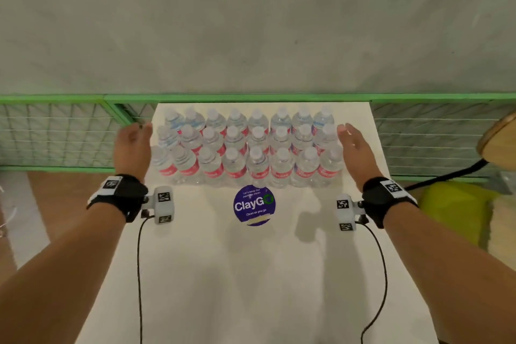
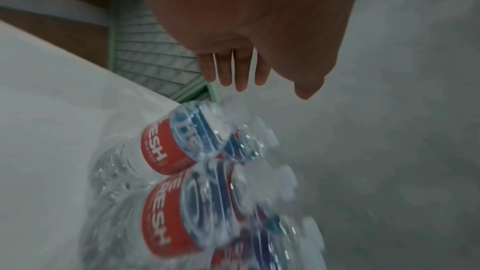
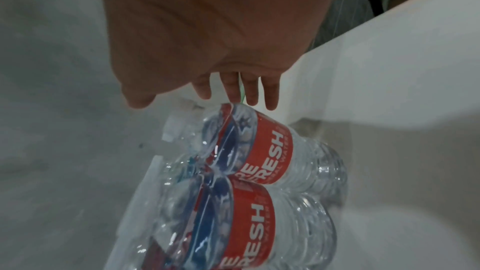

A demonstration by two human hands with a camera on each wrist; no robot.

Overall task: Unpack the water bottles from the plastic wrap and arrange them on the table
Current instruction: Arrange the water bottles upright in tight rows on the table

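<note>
Several clear water bottles (image 1: 247, 148) with red and blue labels stand upright in three rows at the far end of the white table (image 1: 251, 274). My left hand (image 1: 134, 142) hovers flat just left of the block, fingers (image 2: 228, 71) straight, holding nothing. On the other side my right hand (image 1: 353, 139) is held the same way, its fingers (image 3: 249, 91) extended above the end bottles (image 3: 265, 161). Neither hand visibly touches a bottle (image 2: 182, 143). No plastic wrap shows around the bottles.
A round blue ClayGo sticker (image 1: 254, 205) lies on the table in front of the bottles. A green-framed mesh fence (image 1: 55, 131) runs behind the table against a grey wall. A wooden round stool (image 1: 499, 142) and a yellow-green seat (image 1: 455, 209) stand at the right.
</note>
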